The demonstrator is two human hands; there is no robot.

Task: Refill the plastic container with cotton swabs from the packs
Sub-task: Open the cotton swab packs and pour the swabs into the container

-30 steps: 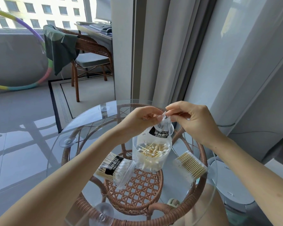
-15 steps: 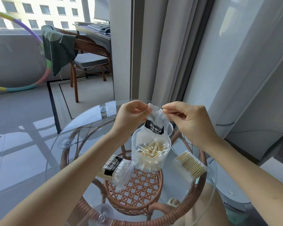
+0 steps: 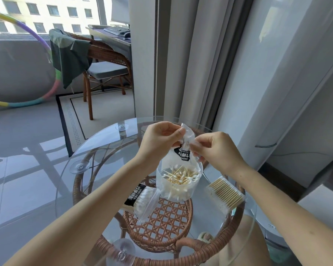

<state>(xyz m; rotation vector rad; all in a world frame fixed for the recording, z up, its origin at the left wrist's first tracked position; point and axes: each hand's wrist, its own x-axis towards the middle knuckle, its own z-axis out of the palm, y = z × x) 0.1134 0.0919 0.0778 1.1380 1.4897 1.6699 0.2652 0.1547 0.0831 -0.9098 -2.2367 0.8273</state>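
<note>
A round clear plastic container stands on the glass table, part full of loose cotton swabs. Just above it I hold a crumpled clear swab pack with a black label. My left hand pinches its top left and my right hand pinches its right side. The pack looks flat and empty. A full pack with a black label lies left of the container. Another full pack lies to its right.
The glass top rests on a wicker frame with suction cups. A wall and curtain rise right behind the table. A wicker chair with a green cloth, a desk and a hoop stand further left.
Both hands lifted the pack slightly and squeezed it together; the pack is now more crumpled and its top sticks up between the fingers. The container and the two other packs stayed put.
</note>
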